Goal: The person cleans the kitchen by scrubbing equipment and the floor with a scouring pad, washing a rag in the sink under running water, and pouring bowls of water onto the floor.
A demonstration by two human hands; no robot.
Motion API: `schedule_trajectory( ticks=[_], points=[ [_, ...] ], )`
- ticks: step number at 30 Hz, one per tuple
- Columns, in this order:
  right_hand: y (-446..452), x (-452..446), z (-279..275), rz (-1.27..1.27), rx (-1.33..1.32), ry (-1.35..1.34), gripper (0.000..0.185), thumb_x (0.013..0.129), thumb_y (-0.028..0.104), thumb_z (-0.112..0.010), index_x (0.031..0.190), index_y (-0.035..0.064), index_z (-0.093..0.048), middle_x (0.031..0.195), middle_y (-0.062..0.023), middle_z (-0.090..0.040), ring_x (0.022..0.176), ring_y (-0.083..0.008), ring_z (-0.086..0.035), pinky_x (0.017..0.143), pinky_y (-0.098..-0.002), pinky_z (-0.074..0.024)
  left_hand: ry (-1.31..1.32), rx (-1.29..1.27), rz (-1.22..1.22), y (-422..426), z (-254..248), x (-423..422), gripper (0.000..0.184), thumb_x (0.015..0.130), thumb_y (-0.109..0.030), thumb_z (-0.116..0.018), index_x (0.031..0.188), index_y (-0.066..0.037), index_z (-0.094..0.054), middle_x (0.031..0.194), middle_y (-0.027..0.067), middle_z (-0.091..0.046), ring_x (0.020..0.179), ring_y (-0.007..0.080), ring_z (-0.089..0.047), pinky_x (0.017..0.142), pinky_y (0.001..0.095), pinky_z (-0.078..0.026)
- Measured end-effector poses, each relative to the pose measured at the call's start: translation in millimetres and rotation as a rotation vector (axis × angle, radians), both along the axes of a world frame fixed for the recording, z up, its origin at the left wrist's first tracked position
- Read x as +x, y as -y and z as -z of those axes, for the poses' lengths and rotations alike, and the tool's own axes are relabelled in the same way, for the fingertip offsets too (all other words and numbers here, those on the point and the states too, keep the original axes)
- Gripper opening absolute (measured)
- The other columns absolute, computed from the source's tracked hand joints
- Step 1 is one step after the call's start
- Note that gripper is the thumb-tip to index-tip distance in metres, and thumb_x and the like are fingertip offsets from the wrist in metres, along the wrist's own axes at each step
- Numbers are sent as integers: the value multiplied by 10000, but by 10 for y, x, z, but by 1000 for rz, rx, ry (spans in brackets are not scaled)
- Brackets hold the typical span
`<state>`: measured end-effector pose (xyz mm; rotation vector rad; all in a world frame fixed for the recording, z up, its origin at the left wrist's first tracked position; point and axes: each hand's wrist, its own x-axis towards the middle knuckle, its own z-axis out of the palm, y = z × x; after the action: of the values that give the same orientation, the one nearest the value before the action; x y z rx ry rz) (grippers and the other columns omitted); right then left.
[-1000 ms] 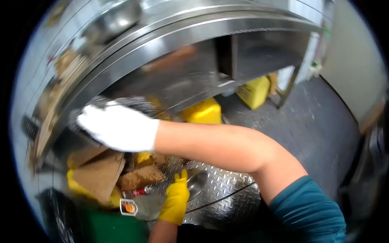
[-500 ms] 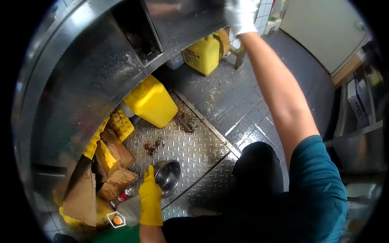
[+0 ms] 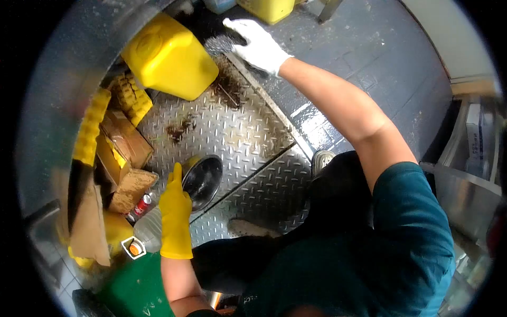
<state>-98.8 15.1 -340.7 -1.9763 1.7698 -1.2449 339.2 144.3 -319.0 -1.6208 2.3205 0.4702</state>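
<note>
My left hand (image 3: 177, 211), in a yellow rubber glove, grips the near rim of a tilted steel bowl (image 3: 203, 182) above the tread-plate floor. One finger points up along the bowl's side. My right hand (image 3: 261, 47), in a white glove, reaches out low near the plate's far corner, its thumb and fingers apart. A blurred grey clump like steel wool (image 3: 219, 45) lies at its fingertips; whether the hand touches it I cannot tell. A yellow jerrycan (image 3: 174, 58) is just left of that hand. Brown dirt (image 3: 229, 87) lies on the plate below it.
Left of the bowl are torn cardboard (image 3: 132, 142), yellow egg-crate trays (image 3: 87, 127), a red can (image 3: 141, 205) and a clear plastic bottle (image 3: 149, 230) with an orange cap. Another yellow container (image 3: 269, 8) stands at the top. Wet grey tiles (image 3: 354, 58) lie right of the plate.
My right hand has come down from the steel counter to near the floor, and the grey clump now shows at its fingertips. My left hand stays on the bowl. The view has tilted downward.
</note>
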Motion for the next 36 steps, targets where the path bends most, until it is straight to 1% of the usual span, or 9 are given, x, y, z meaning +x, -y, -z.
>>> schedule_trajectory(
  ticks=[1, 7, 9, 10, 18, 24, 30, 35, 36],
  points=[
    [-75, -40, 115, -61, 59, -4, 673, 869, 197, -671, 1502, 111, -459, 1432, -236, -507, 1350, -399, -465, 1172, -432, -367, -8, -6, -6, -10, 4, 24, 857, 814, 21, -538, 1604, -206, -294, 1534, 213, -457, 1166, 447, -617, 993, 450, -512],
    [-565, -901, 930, -63, 738, 864, 687, 929, 226, -705, 1545, 118, -420, 1426, -151, -582, 1299, -279, -549, 1117, -427, -428, -95, 50, -153, -32, -324, -99, 811, 790, 98, -480, 1563, -133, -394, 1508, 198, -505, 1351, 385, -515, 1114, 395, -423],
    [-786, -942, 857, 157, 787, 1000, 691, 912, 189, -717, 1521, 43, -425, 1436, -173, -572, 1264, -282, -582, 1052, -418, -491, -73, 22, -92, -1, -206, 40, 841, 797, 70, -516, 1583, -171, -344, 1528, 201, -471, 1255, 426, -565, 1032, 433, -478],
    [-954, -922, 784, 380, 785, 910, 644, 905, 204, -715, 1460, -26, -485, 1479, -185, -537, 1389, -299, -481, 1165, -438, -378, -63, 7, -60, 14, -159, 72, 859, 800, 56, -534, 1593, -191, -319, 1538, 202, -453, 1208, 446, -590, 991, 452, -506],
    [-1183, -1184, 733, -119, 779, 1790, 397, 952, 171, -626, 1258, -82, -601, 1163, -203, -711, 1004, -308, -712, 921, -423, -587, -72, 26, -40, 32, -208, -25, 864, 799, 60, -539, 1595, -190, -312, 1547, 248, -428, 1264, 447, -560, 1033, 440, -491],
    [-818, -1166, 1287, 313, 858, 593, 459, 807, 49, -660, 1261, -8, -690, 1176, -126, -728, 1053, -200, -656, 944, -308, -501, -78, 20, -53, 82, -171, 16, 861, 807, 36, -557, 1598, -198, -313, 1552, 257, -420, 1294, 439, -545, 1045, 450, -484],
    [-450, -986, 999, 281, 772, -29, 438, 777, 133, -620, 1194, 28, -704, 1079, -280, -700, 1012, -423, -683, 896, -404, -536, 116, 119, -113, 113, -96, -200, 939, 813, -4, -606, 1631, -227, -203, 1606, 250, -335, 1244, 436, -595, 989, 486, -520],
    [-294, -609, -20, 253, 810, 119, 558, 761, 154, -720, 1294, 7, -652, 1080, -215, -723, 973, -302, -698, 884, -355, -527, 18, 146, -336, 19, -104, -367, 902, 887, -112, -628, 1634, -259, -144, 1619, 280, -271, 1100, 457, -661, 852, 487, -579],
    [-279, -634, -82, 308, 901, 266, 631, 735, 237, -739, 1325, 32, -649, 1220, -238, -692, 1143, -368, -666, 992, -368, -504, -71, 76, -339, -98, 30, -311, 896, 881, -122, -638, 1630, -246, -162, 1608, 285, -284, 1106, 463, -654, 831, 492, -584]
  ],
)
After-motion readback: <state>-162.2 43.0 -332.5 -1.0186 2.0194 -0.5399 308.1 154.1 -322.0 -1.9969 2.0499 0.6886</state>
